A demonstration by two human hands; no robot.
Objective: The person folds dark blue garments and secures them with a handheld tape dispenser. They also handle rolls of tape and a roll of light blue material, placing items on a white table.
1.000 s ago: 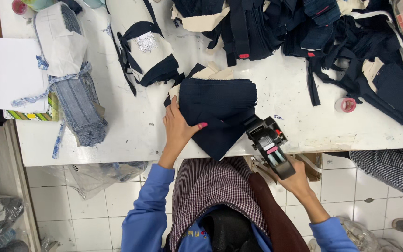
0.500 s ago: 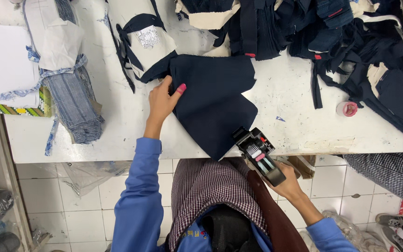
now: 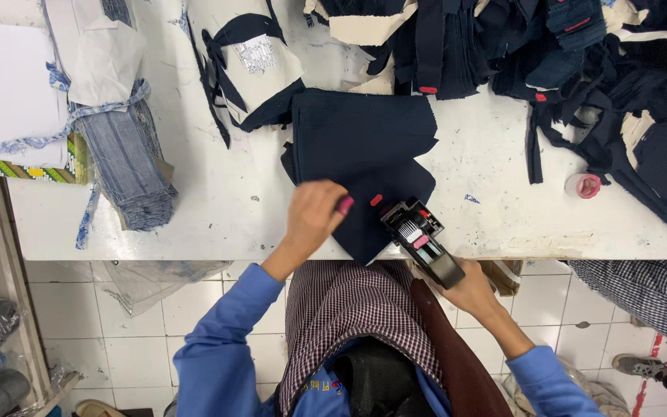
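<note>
A stack of dark navy cloth pieces (image 3: 364,147) lies on the white table (image 3: 225,208) in front of me. My left hand (image 3: 314,216) rests on the near corner of the top piece, fingers curled, next to a small red sticker (image 3: 376,200). My right hand (image 3: 468,286) grips the handle of a black label gun (image 3: 418,235), whose head touches the cloth right beside the sticker.
A tied bundle of light blue denim pieces (image 3: 121,147) lies at the left beside a white sheet of paper (image 3: 9,85). Heaps of navy and cream cloth (image 3: 550,54) fill the back and right. A pink tape roll (image 3: 583,185) sits near the right.
My left hand has pulled back from the far side of the cloth to its near corner. The label gun has come forward onto the cloth, and a red sticker now shows there.
</note>
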